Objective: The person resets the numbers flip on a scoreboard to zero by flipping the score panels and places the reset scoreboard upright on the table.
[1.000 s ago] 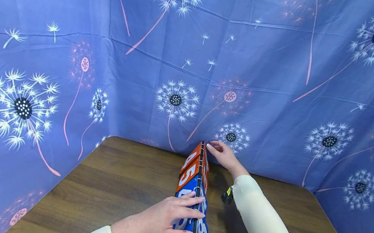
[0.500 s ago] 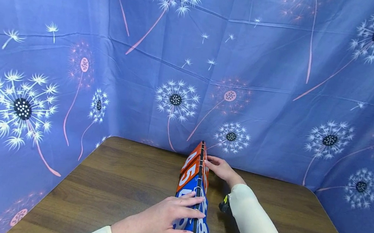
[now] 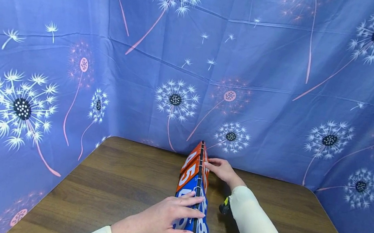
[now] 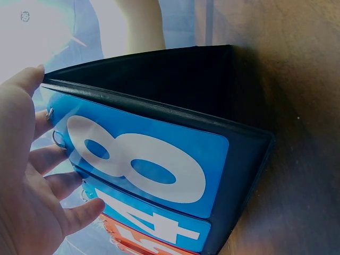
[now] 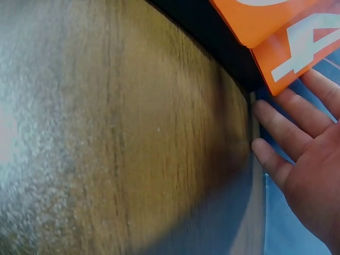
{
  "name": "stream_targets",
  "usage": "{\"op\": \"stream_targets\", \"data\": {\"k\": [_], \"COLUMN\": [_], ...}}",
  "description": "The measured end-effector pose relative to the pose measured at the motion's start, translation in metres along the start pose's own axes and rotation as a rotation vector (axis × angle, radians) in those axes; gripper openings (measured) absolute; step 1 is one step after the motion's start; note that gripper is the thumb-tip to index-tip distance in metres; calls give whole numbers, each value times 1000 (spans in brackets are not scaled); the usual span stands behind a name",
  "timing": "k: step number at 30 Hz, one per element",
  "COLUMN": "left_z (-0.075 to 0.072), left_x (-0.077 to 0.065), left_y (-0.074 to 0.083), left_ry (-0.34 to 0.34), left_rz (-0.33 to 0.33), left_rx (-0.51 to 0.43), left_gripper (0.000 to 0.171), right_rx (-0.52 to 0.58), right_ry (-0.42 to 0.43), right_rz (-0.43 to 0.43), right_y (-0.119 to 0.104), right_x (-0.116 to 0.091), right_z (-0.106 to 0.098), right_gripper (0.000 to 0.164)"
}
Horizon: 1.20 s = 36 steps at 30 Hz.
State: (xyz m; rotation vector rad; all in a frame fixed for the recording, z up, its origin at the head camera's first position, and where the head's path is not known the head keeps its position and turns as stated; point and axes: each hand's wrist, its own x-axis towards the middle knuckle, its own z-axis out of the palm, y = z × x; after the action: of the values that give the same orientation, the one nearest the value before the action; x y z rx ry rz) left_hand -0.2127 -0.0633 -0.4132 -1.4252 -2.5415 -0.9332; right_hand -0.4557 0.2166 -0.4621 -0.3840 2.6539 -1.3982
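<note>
A flip scoreboard [image 3: 200,175] stands tent-like on the table, its black frame carrying orange and blue number cards on metal rings. My left hand [image 3: 170,218] rests across the top ridge at the near end. In the left wrist view its fingers [image 4: 61,183] lie beside the rings, along a blue card with an 8 [image 4: 154,138]. At the far end, my right hand [image 3: 221,169] touches the right face. In the right wrist view the fingers are spread, with fingertips at the lower edge of an orange card [image 5: 300,50]; the right thumb is hidden there.
The brown wooden table [image 3: 124,178] ends close behind the scoreboard, at a blue dandelion-print cloth [image 3: 140,99] that also hangs at both sides. A black wrist camera [image 3: 224,206] sits under the right sleeve [image 3: 257,224].
My right hand has moved down from the top far corner of the scoreboard along its right face, then held nearly still. My left hand has stayed in place.
</note>
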Motion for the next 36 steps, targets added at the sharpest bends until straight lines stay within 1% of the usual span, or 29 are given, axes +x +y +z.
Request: {"op": "stream_targets", "data": {"k": [9, 13, 16, 20, 24, 27, 29, 32, 36], "left_z": [0, 0, 0, 0, 0, 0, 0, 0, 1], "left_x": [0, 0, 0, 0, 0, 0, 0, 0, 0], "left_y": [0, 0, 0, 0, 0, 0, 0, 0, -1], "left_ry": [7, 6, 6, 13, 21, 27, 27, 17, 10], "left_rz": [7, 8, 9, 18, 28, 37, 40, 31, 18], "left_rx": [10, 6, 6, 18, 31, 39, 39, 22, 13], "left_gripper": [44, 44, 44, 44, 44, 44, 44, 44, 44], "right_rx": [-21, -65, -77, -46, -5, 19, 36, 63, 128], "right_ry": [70, 92, 131, 157, 132, 125, 128, 135, 151], "right_rz": [5, -13, -17, 7, 59, 105, 122, 136, 162], "right_y": [0, 1, 2, 5, 6, 6, 6, 5, 6], "right_x": [-3, -4, -4, -4, -6, -6, -7, -7, -4], "right_z": [0, -2, -4, -6, -9, -12, -14, -16, -19], "right_gripper": [63, 55, 48, 45, 44, 41, 40, 37, 35]}}
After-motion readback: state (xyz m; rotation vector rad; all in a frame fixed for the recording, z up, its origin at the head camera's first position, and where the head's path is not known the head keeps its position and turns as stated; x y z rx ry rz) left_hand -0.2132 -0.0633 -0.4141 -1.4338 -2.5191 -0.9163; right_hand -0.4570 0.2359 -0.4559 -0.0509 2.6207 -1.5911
